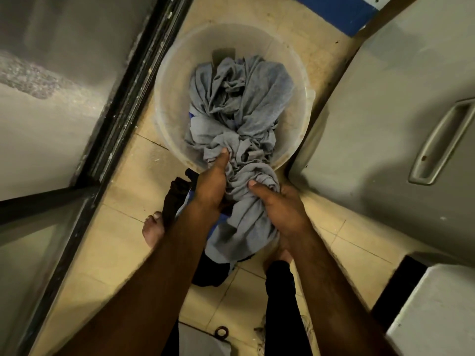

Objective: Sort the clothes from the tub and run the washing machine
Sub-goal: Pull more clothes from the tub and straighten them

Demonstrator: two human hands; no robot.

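A translucent white tub (pixel 169 104) stands on the tiled floor straight ahead. A large crumpled grey cloth (pixel 239 98) fills it and trails over the near rim toward me. My left hand (pixel 212 186) grips a bunched fold of that grey cloth at the tub's near edge. My right hand (pixel 280 209) grips the same cloth a little lower, thumb on top. Below my hands lies a small heap of dark and blue clothes (pixel 205 268) on the floor.
A dark-framed glass door (pixel 120 104) runs along the left. A grey appliance with a recessed handle (pixel 437 142) stands at the right, another pale box (pixel 437 312) at lower right. My bare feet (pixel 153 231) stand on the beige tiles by the heap.
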